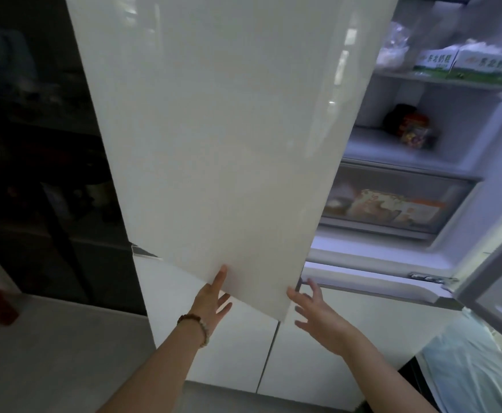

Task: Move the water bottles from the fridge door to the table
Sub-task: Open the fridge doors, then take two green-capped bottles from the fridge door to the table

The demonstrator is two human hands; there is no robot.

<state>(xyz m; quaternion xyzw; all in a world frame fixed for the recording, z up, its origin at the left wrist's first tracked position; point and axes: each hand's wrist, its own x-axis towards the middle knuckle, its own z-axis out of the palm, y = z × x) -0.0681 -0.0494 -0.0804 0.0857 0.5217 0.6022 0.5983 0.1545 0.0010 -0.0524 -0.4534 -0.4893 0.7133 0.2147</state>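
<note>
The glossy white left fridge door [214,129] fills the middle of the view, swung partly out from the cabinet. My left hand [214,296] lies flat with spread fingers against the door's bottom edge. My right hand [312,308] hovers open just under the door's lower right corner, fingers apart and holding nothing. The right fridge door [494,272] stands open at the right edge. No water bottle shows; the inner side of the left door is hidden from me.
Lit fridge shelves hold two green-and-white cartons [467,67], a dark jar [413,126] and a clear drawer [392,204] with packaged food. Two white lower drawers [243,338] sit below. A dark glass cabinet [35,144] stands left, a pale bag [467,368] lower right.
</note>
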